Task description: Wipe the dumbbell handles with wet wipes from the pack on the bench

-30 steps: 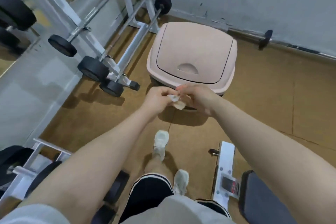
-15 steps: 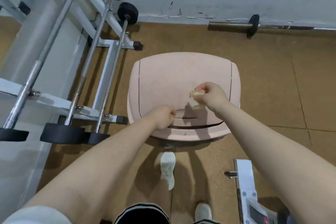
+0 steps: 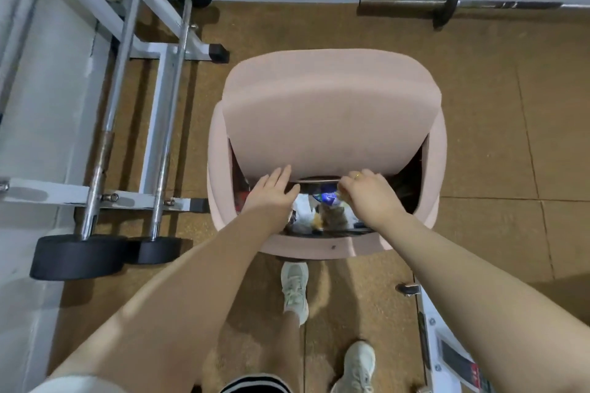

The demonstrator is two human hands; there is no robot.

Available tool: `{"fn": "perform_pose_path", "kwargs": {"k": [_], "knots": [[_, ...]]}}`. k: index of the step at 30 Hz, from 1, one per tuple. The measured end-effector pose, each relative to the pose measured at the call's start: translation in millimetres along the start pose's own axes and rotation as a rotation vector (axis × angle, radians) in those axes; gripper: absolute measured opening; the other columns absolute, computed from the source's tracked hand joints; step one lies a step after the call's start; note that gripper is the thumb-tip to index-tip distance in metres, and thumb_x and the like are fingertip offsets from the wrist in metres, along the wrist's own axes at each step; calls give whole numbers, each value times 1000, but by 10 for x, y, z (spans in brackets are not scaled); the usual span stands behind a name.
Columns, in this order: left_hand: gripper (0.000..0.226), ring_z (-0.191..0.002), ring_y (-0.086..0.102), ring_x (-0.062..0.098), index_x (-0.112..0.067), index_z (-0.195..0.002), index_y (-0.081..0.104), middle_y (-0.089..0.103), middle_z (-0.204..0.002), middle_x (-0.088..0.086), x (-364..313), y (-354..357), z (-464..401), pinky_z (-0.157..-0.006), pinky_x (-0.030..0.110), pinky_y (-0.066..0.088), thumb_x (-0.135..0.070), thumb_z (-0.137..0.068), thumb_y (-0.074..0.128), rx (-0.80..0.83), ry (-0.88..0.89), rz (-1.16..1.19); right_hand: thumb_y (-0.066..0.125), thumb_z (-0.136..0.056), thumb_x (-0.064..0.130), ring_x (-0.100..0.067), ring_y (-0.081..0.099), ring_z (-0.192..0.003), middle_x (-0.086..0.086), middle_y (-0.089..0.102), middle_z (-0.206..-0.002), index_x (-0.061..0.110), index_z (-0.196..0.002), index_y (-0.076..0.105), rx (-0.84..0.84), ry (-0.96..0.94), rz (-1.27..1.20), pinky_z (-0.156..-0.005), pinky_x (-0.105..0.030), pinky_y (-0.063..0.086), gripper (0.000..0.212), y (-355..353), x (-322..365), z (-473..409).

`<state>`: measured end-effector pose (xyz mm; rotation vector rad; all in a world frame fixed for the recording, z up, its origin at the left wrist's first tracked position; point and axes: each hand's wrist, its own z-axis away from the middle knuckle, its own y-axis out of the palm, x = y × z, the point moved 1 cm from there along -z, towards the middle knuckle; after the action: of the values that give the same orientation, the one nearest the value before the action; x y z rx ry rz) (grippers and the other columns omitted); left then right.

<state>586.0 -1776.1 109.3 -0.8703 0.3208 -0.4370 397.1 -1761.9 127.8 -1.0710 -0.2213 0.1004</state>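
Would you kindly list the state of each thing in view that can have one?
Bin lid: pushed open, tilted up.
Pink bin: open, rubbish inside.
Left hand: fingers straight, at the lid's edge.
Right hand: fingers curled over the opening; contents hidden.
Barbells: resting on the rack.

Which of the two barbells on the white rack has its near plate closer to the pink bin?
The right barbell: its near plate lies between the left barbell's larger plate and the bin.

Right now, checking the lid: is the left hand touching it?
Touching. The head view shows the left hand's straight fingers against the lid's lower edge.
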Motion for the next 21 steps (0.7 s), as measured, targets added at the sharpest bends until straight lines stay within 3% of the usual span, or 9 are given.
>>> {"fn": "perform_pose_path", "kwargs": {"k": [4, 9, 11, 17, 21], "knots": [[59, -145, -11, 26, -20, -149, 13, -19, -155, 12, 18, -3, 4, -116, 35, -1, -9, -96, 34, 42, -23, 7, 56, -89, 31, -26, 31, -135, -6, 34, -148, 20, -129, 52, 202, 49, -75, -107, -34, 29, 42, 125, -13, 1], [61, -145, -5, 28, -18, -148, 18, -16, -156, 10, -33, -90, 203, -117, 37, 11, -17, -93, 45, 111, -37, 7, 49, -91, 21, -29, 46, -119, -9, 50, -128, 12, -121, 57, 180, 87, -189, -93, -35, 40, 32, 1, -40, 304], [62, -145, -2, 28, -18, -148, 17, -14, -157, 9, -104, -145, 328, -115, 36, 14, -18, -94, 45, 139, -56, 11, 49, -91, 18, -29, 47, -116, -11, 51, -126, 9, -121, 56, 185, 116, -240, -95, -34, 41, 32, -108, -77, 479], [63, -144, 3, 29, -19, -149, 11, -6, -158, 11, -470, -200, 891, -118, 37, 12, -24, -95, 41, 38, -91, -30, 50, -92, 22, -30, 49, -116, -12, 50, -128, 10, -123, 56, 71, 115, -198, -97, -34, 40, 33, -417, -95, 1164], [64, -144, 10, 26, -18, -149, 13, 3, -158, 7, -865, -161, 1545, -116, 35, 14, -26, -94, 45, -127, -167, 185, 49, -94, 23, -27, 51, -113, -10, 51, -127, 12, -122, 56, -36, 65, -182, -93, -33, 40, 31, -466, -35, 1811]]}}
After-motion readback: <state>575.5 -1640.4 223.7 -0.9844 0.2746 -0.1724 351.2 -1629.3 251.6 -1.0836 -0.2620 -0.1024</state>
